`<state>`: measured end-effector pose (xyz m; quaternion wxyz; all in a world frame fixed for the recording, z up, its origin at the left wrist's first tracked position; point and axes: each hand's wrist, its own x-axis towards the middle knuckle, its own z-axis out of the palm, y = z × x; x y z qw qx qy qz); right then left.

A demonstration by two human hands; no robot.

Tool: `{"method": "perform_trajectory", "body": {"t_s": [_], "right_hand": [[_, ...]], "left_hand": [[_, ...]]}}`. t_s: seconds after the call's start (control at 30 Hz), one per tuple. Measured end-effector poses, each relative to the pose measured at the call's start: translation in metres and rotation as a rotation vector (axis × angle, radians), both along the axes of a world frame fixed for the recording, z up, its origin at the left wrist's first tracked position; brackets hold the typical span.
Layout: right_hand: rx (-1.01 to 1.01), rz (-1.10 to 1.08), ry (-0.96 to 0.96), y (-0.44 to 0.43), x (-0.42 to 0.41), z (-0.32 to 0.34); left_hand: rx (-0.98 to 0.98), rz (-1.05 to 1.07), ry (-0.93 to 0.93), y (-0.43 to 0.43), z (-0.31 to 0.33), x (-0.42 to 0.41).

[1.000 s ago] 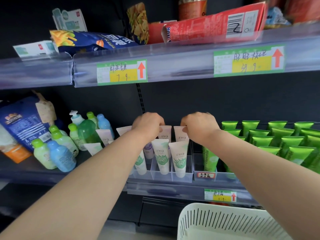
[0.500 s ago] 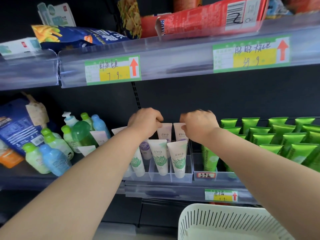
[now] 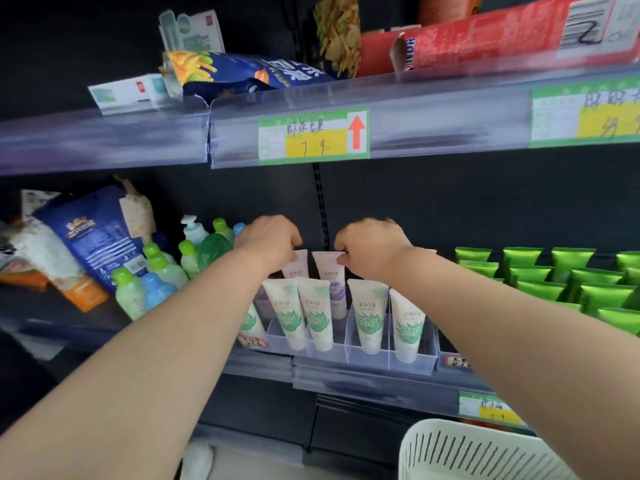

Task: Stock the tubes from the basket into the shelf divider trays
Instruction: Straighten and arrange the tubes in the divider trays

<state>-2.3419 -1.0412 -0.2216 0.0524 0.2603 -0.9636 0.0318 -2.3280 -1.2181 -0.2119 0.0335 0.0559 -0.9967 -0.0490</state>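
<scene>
We have both hands up at the back row of the divider trays [image 3: 381, 356], which sit along the front edge of the lower shelf. Our left hand [image 3: 273, 242] curls its fingers down onto the crimped top of the left back tube [image 3: 296, 266]. Our right hand [image 3: 372, 249] pinches the crimp of the right back tube [image 3: 328, 273] between thumb and curled fingers. Both tubes stand cap-down in their slots, just behind the front-row tubes [image 3: 317, 315].

We judge them light, soft-walled and a little slick. The flat, stiffer crimp looks like the place to hold, since squeezing the belly would only dent it.

Room is tight here. Clear divider walls lie close on either side, the front row stands just ahead, and the upper shelf lip [image 3: 104, 140] hangs overhead. The free way is straight up and down. The basket [image 3: 467, 452] sits below the shelf's front edge at the right, its inside out of view.
</scene>
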Motion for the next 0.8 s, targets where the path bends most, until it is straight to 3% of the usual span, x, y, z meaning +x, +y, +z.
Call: {"method": "perform_trajectory", "body": {"t_s": [0.37,0.8], "right_hand": [[0.016,-0.114,0.146,-0.012,-0.017,-0.01],[0.011,-0.054,0.102,-0.019,0.004,0.004]], "left_hand": [[-0.035,-0.035,0.063,0.005,-0.014,-0.021],[0.105,0.03,0.123,-0.029,-0.001,0.002]]}}
